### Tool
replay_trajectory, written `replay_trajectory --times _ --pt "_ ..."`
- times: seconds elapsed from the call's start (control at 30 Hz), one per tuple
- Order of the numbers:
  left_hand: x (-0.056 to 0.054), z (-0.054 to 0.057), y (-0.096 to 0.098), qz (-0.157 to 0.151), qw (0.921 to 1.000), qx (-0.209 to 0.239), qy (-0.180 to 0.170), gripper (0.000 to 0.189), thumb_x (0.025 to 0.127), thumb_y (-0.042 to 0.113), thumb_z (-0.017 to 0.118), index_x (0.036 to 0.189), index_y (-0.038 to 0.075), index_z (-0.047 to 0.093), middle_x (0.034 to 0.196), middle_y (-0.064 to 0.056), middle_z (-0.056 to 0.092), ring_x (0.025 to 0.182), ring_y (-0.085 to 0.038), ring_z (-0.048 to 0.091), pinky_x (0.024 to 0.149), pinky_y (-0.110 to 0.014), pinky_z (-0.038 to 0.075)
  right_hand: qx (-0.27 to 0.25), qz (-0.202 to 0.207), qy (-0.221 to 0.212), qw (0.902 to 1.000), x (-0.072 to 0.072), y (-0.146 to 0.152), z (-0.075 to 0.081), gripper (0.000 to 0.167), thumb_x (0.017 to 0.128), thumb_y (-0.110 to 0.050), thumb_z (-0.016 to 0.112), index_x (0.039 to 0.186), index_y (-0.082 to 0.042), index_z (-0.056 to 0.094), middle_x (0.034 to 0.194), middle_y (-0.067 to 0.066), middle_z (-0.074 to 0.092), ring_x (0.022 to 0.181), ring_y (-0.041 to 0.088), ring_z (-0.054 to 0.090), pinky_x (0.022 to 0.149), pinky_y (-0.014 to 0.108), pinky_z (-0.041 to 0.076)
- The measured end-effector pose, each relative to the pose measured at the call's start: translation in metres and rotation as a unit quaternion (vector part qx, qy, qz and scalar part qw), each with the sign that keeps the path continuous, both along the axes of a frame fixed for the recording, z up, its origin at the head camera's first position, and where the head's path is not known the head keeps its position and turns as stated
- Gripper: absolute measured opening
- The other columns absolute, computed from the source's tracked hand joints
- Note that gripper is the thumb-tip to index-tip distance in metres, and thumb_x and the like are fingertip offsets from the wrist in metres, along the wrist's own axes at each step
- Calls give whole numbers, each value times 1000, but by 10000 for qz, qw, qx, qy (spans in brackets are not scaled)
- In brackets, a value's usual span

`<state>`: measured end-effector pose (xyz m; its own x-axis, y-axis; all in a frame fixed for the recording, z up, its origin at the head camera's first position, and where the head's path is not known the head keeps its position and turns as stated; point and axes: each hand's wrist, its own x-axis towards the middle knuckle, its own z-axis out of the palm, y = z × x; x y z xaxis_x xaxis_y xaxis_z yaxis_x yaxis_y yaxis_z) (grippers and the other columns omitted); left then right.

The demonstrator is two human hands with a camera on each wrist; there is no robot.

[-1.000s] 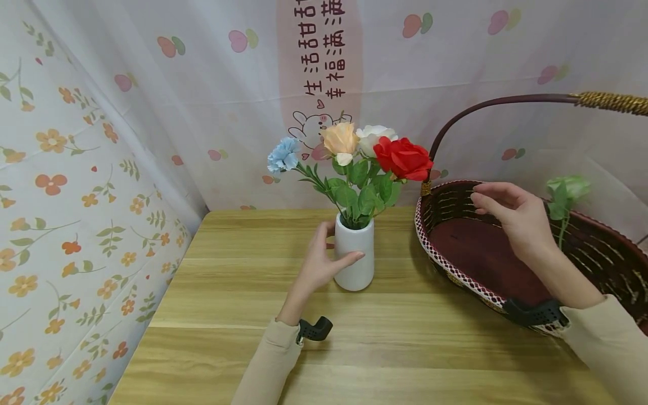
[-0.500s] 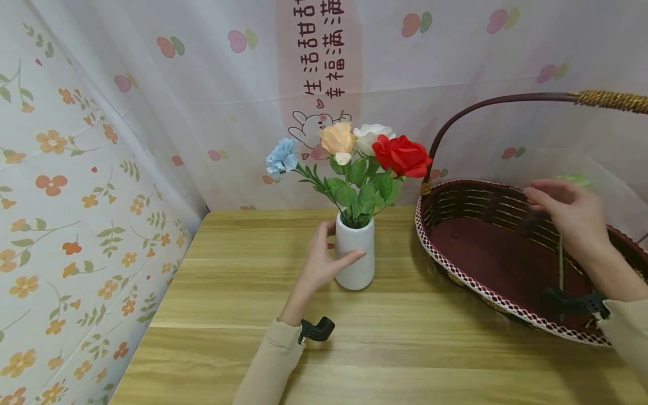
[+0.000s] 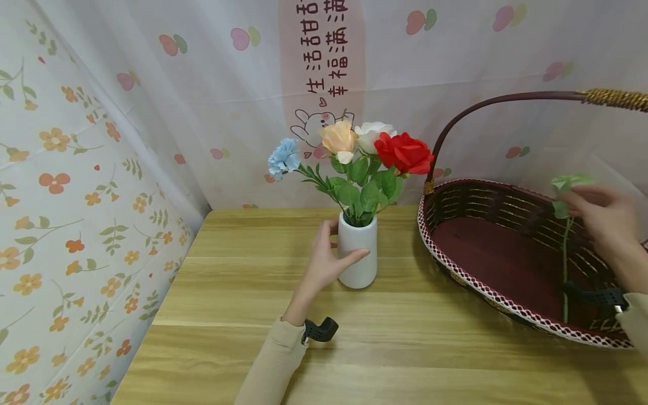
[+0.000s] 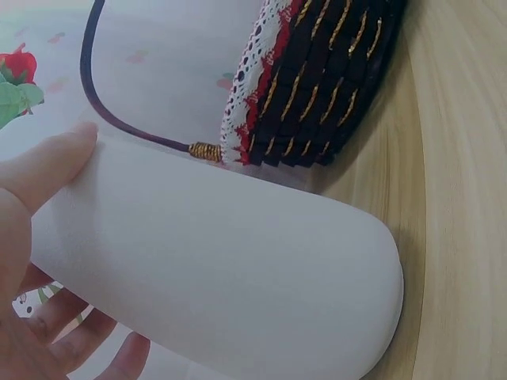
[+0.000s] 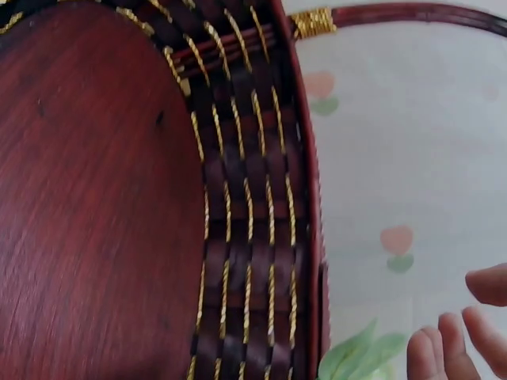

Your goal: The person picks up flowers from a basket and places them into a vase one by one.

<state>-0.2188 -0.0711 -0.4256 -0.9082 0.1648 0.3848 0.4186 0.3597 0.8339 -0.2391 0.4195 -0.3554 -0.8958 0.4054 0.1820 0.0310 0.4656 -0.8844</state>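
Observation:
A white vase [image 3: 357,253] stands upright on the wooden table, gripped from the left by my left hand [image 3: 324,253], its thumb across the front. The left wrist view shows the vase's [image 4: 230,261] smooth side, with the thumb above and fingers below. In the vase are a blue carnation [image 3: 284,158], a peach rose [image 3: 338,138], a white rose [image 3: 373,135] and a red rose [image 3: 405,153]. My right hand [image 3: 610,216] is over the basket, beside a pale green flower [image 3: 566,247] on a long stem. In the right wrist view the thumb and fingers [image 5: 450,340] are apart.
The dark red woven basket [image 3: 498,298], with a lace-trimmed rim and tall arched handle [image 3: 506,97], occupies the right of the table [image 3: 243,298]. A printed curtain [image 3: 228,107] hangs behind, and a floral one [image 3: 71,242] on the left.
My right hand has moved right, from in front of the basket's far rim to beside the green flower, which is less covered than half a second ago. The left hand stays on the vase.

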Motion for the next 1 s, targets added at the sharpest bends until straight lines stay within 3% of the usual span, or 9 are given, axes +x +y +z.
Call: replay_trajectory --times 0.33,0.43,0.5,0.63,0.83,0.9,0.97,1.0 --pt "1 2 4 139 9999 47 48 75 80 31 87 137 5 46 128 -9 52 117 -23 51 91 -46 52 -291 -18 -111 9995 2 21 -11 33 97 -9 60 78 -36 58 70 -32 53 54 -7 55 50 10 45" --pt "1 1 4 150 9998 42 80 75 80 31 87 136 4 47 128 -9 52 116 -23 51 91 -46 52 -184 -127 -285 9993 2 24 -15 20 96 -9 60 84 -25 59 69 -32 50 53 -8 54 50 10 45" --pt "1 1 4 159 9998 42 93 74 80 32 87 136 4 47 127 -9 52 116 -23 52 90 -45 52 164 -219 -458 9986 1 27 -18 6 98 -11 58 92 -9 61 67 -35 46 52 -9 52 49 11 44" --pt "3 1 5 205 9997 51 86 74 80 33 87 136 5 47 127 -9 53 116 -22 52 90 -45 52 769 -244 -723 9941 1 33 -26 33 99 -14 56 109 17 55 64 -34 43 51 -8 50 48 13 44" --pt "4 1 7 254 9996 84 73 75 80 35 87 135 5 47 127 -9 53 116 -23 52 90 -43 52 854 -154 -1017 9910 1 45 -40 47 99 -18 57 120 23 50 68 -40 40 52 -5 52 48 18 48" --pt "4 1 8 277 9995 95 78 75 80 36 87 135 6 47 127 -9 53 115 -23 52 89 -42 52 969 -155 -1140 9886 2 47 -44 50 100 -19 56 123 24 47 73 -23 56 52 -4 52 48 20 49" --pt "5 1 9 299 9994 100 106 74 79 36 87 135 6 48 127 -9 53 115 -23 52 88 -42 52 992 -93 -1238 9873 1 49 -47 51 100 -18 55 123 26 45 96 4 66 53 -3 52 50 20 51" --pt "5 1 9 308 9994 109 117 74 79 35 87 134 6 48 127 -9 53 114 -23 52 88 -43 52 1069 -65 -1319 9855 1 50 -48 53 101 -19 55 124 26 43 109 21 63 53 -4 51 50 21 51"
